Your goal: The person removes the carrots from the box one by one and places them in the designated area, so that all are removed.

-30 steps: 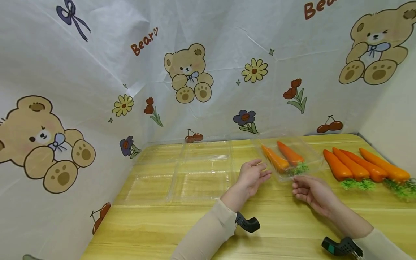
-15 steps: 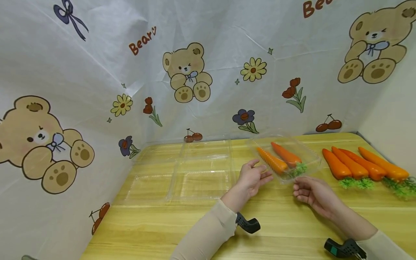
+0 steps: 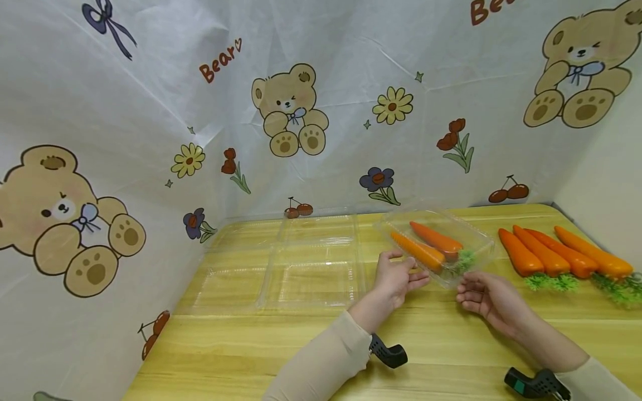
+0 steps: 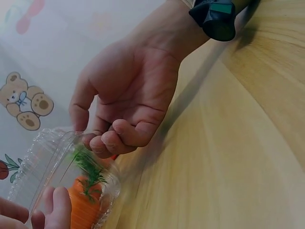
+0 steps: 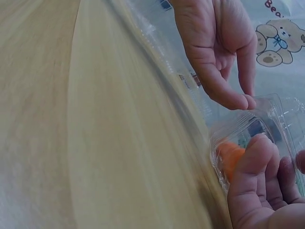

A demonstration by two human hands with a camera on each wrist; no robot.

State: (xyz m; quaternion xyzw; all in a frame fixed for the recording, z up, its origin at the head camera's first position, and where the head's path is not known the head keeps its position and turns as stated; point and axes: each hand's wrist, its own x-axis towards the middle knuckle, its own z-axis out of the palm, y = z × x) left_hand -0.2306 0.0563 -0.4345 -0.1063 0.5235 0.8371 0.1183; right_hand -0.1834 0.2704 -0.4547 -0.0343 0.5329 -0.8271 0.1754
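Observation:
A clear plastic clamshell box point(image 3: 480, 245) stands in front of me, turned at an angle, its front corner towards me. Through its wall show two orange carrots, a ridged one point(image 3: 417, 249) and a smoother one point(image 3: 435, 236), with green tops at the near end. My left hand point(image 3: 395, 278) pinches the box's left edge between thumb and fingertips, as the right wrist view shows. At the front right corner my right hand point(image 3: 489, 301) holds the rim point(image 4: 78, 135) between thumb and curled fingers. Those fingers partly cover the carrots in the right wrist view.
To the right lie several loose carrots point(image 3: 544, 253) with leafy tops point(image 3: 551, 282). Several more clear plastic boxes point(image 3: 316, 278) stand in rows on the left of the wooden table point(image 3: 426, 340). A bear-printed cloth point(image 3: 341, 184) hangs along the table's back edge.
The box has turned counterclockwise, its left side swinging towards me and the carrots with it. My left hand has moved right, from beside the box onto its edge; the right keeps its hold.

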